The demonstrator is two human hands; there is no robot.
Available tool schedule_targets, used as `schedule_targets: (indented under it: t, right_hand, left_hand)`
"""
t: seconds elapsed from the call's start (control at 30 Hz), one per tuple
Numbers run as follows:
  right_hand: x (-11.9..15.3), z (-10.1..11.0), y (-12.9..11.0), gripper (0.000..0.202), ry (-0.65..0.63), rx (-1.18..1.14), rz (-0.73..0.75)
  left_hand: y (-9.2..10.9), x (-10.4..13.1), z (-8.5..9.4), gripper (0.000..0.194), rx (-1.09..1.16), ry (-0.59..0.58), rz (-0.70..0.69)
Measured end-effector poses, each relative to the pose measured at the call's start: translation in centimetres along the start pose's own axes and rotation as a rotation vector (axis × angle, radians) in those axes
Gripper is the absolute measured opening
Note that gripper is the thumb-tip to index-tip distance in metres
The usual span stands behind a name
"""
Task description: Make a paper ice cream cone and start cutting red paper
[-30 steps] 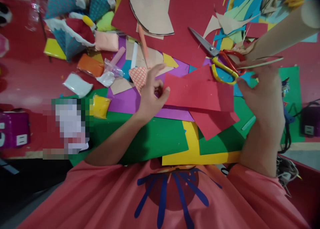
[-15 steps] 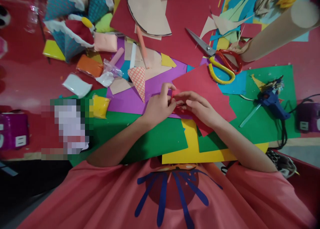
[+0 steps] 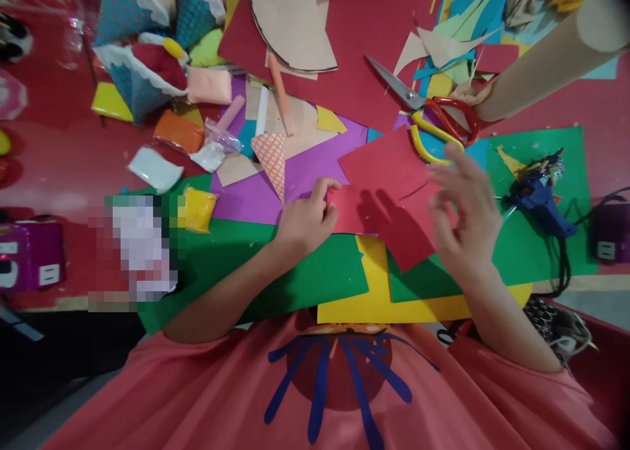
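Observation:
My left hand [image 3: 308,217] is closed, with thumb and forefinger pinching the left end of a red paper [image 3: 349,204]. This paper lies out flat toward a larger red sheet [image 3: 388,161]; where one stops and the other begins is hard to see. Lifted over the right side of the red sheet, my right hand [image 3: 465,214] holds nothing that I can see. Its fingers are curved and apart, slightly smeared by motion, and cast a shadow on the red. Just beyond them lie scissors [image 3: 411,97] with one yellow and one red handle.
A blue glue gun [image 3: 534,197] rests on green paper at right, near a tan paper roll [image 3: 536,69]. A small patterned cone [image 3: 272,158] lies on purple paper [image 3: 315,168]. Clay packets [image 3: 180,130] and blue cones [image 3: 142,86] fill the back left.
My right hand has let go of the red paper, moving right and up with its fingers parting. The red paper now lies flatter, while my left hand keeps its pinch.

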State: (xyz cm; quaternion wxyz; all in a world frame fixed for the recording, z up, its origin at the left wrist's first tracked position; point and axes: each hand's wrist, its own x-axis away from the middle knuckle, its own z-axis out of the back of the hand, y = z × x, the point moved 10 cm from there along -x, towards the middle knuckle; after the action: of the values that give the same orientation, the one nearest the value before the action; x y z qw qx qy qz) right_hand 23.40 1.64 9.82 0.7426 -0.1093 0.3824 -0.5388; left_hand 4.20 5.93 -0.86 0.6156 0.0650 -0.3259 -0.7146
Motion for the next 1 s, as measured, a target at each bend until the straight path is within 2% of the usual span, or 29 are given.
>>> schedule_targets:
  t: [0.1, 0.17, 0.2, 0.23, 0.3, 0.33, 0.37, 0.4, 0.47, 0.53, 0.6, 0.67, 0.8, 0.9, 1.0]
  right_hand:
    - [1.2, -4.1, -1.8, 0.027, -0.283, -0.236, -0.036]
    - [2.8, -7.9, -1.8, 0.025, -0.537, -0.581, -0.174]
    - [3.5, -9.4, -1.2, 0.026, -0.610, -0.759, -0.289]
    - [4.0, -10.4, 0.0, 0.027, -0.612, -0.909, -0.421]
    - [4.5, -11.0, 3.8, 0.026, -0.432, -1.073, -0.701]
    - [4.5, -10.6, 5.4, 0.024, -0.346, -1.089, -0.761]
    - [4.2, -9.4, 7.0, 0.021, -0.231, -1.013, -0.762]
    - [3.8, -7.6, 8.2, 0.019, -0.113, -0.858, -0.709]
    - [2.9, -3.4, 8.5, 0.021, 0.049, -0.492, -0.529]
    - [2.5, -0.9, 6.7, 0.029, 0.092, -0.219, -0.353]
    - [2.4, -0.1, 4.4, 0.036, 0.071, -0.039, -0.205]
    - [2.5, -1.0, 1.8, 0.036, -0.016, 0.044, -0.050]
    - [3.2, -6.1, -2.4, 0.020, -0.359, -0.045, 0.232]
    - [3.5, -9.1, -3.0, 0.021, -0.534, -0.001, 0.286]
    - [3.3, -10.5, -2.7, 0.032, -0.582, 0.106, 0.280]
  left_hand:
    - [0.2, 0.8, -0.4, 0.029, -0.085, 0.024, 0.003]
    - [0.5, 1.3, -0.8, 0.027, -0.105, 0.038, -0.031]
    - [0.6, 1.6, -1.0, 0.026, -0.108, 0.043, -0.048]
    - [0.6, 1.8, -1.2, 0.025, -0.110, 0.047, -0.061]
    - [0.5, 2.1, -1.4, 0.024, -0.104, 0.050, -0.080]
    - [0.4, 2.2, -1.5, 0.025, -0.094, 0.052, -0.085]
    - [0.3, 2.2, -1.4, 0.025, -0.080, 0.055, -0.088]
    - [0.2, 2.2, -1.3, 0.024, -0.063, 0.062, -0.086]
    - [0.0, 2.2, -0.9, 0.023, -0.013, 0.078, -0.071]
    - [-0.2, 2.2, -0.6, 0.023, 0.055, 0.080, -0.053]
    - [-0.3, 2.2, -0.5, 0.022, 0.145, 0.067, -0.038]
    - [-0.5, 2.1, -0.5, 0.021, 0.257, 0.035, -0.021]
    - [-1.0, 1.8, -1.6, 0.025, 0.567, -0.086, 0.059]
    - [-0.9, 1.9, -2.7, 0.032, 0.818, -0.204, 0.113]
    - [-0.5, 2.2, -3.0, 0.034, 1.003, -0.237, 0.127]
